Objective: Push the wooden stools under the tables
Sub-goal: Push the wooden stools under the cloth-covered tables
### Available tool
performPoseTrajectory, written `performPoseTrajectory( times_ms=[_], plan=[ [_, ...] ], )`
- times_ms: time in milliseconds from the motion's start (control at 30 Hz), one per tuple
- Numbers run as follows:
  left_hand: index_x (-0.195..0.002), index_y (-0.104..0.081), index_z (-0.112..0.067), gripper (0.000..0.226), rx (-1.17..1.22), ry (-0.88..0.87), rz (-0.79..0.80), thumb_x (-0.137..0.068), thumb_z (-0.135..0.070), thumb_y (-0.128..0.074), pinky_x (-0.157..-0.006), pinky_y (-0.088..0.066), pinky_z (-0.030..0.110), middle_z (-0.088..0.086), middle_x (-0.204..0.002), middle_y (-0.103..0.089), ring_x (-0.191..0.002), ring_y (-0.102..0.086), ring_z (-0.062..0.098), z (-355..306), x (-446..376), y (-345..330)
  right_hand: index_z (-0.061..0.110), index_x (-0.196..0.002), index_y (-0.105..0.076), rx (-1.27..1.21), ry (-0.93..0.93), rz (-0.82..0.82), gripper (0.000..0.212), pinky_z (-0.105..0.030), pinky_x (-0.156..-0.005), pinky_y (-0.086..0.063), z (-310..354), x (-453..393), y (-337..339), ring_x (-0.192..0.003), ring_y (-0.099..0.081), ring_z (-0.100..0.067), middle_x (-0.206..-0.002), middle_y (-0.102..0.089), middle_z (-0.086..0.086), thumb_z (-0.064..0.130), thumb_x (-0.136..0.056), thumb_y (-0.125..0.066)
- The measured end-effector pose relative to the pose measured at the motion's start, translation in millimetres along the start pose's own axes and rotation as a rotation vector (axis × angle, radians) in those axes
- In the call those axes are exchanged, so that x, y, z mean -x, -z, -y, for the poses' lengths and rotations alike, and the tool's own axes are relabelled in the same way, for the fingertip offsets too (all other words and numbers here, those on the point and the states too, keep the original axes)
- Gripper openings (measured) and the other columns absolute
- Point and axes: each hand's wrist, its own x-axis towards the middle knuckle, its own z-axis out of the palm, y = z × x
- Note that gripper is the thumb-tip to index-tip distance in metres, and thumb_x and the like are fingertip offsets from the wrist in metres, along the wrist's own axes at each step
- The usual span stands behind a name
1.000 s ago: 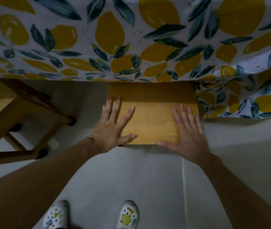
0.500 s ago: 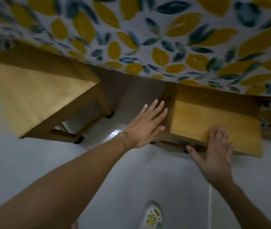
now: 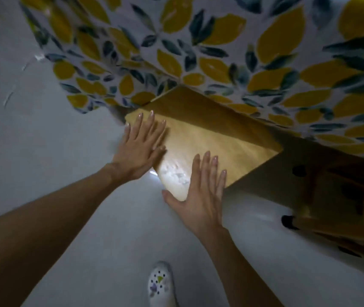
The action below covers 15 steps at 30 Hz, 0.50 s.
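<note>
A wooden stool (image 3: pixel 212 138) stands on the floor with its far part under the table's hanging lemon-print cloth (image 3: pixel 221 52). The near half of its seat sticks out toward me. My left hand (image 3: pixel 141 147) lies flat on the seat's left corner, fingers spread. My right hand (image 3: pixel 201 196) lies flat on the seat's near corner, fingers apart. Neither hand grips anything. The stool's legs are hidden under the seat.
A second wooden stool (image 3: pixel 343 196) with black feet (image 3: pixel 287 221) sits in shadow at the right, mostly beneath the cloth. The pale floor (image 3: pixel 43 151) stretches to the left and toward me. My patterned shoe (image 3: pixel 161 284) is at the bottom.
The view has swung left from the first stool to this one. Both hands left the first stool and now lie flat on this stool's seat.
</note>
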Motion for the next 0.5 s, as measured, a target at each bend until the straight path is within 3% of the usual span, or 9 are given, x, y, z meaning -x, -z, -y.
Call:
performPoseTrajectory(
  times_ms=[100,200,400,500],
  plan=[
    [-0.147,0.012,-0.04,0.064,-0.005,0.01,0.1,-0.089,-0.062,-0.006,-0.115,0.005,0.053,0.003,-0.157,0.023,-0.142,0.024,0.03,23,-13,-11,0.008,-0.152,0.004,0.191,-0.068,0.069,0.122,-0.061,-0.115,0.003,13,-11,-21,-0.146,0.017,-0.033,-0.16,0.012,-0.017,0.075,-0.066,-0.052],
    [-0.147,0.01,-0.039,0.068,0.049,0.007,0.075,-0.085,-0.064,-0.002,-0.115,0.004,0.051,0.004,-0.158,0.02,-0.143,0.021,0.03,23,-12,-18,0.008,-0.151,0.005,0.314,-0.063,0.092,0.124,-0.063,-0.115,-0.002,11,-10,-25,-0.147,0.012,-0.037,-0.16,0.008,-0.02,0.068,-0.065,-0.061],
    [-0.147,0.012,-0.038,0.062,0.041,0.043,0.065,-0.093,-0.06,-0.009,-0.117,0.004,0.049,0.005,-0.158,0.02,-0.143,0.021,0.03,19,-5,-17,0.007,-0.152,0.007,0.332,-0.025,0.152,0.124,-0.061,-0.115,0.001,12,-9,-18,-0.145,0.019,-0.036,-0.159,0.016,-0.019,0.056,-0.063,-0.065],
    [-0.147,0.008,-0.04,0.063,0.065,0.116,0.044,-0.092,-0.061,-0.013,-0.117,0.001,0.05,0.004,-0.16,0.014,-0.145,0.011,0.032,7,15,-19,0.008,-0.151,0.009,0.35,0.031,0.22,0.125,-0.06,-0.116,0.004,0,-2,-9,-0.144,0.023,-0.035,-0.158,0.02,-0.018,0.056,-0.064,-0.066]
  ],
)
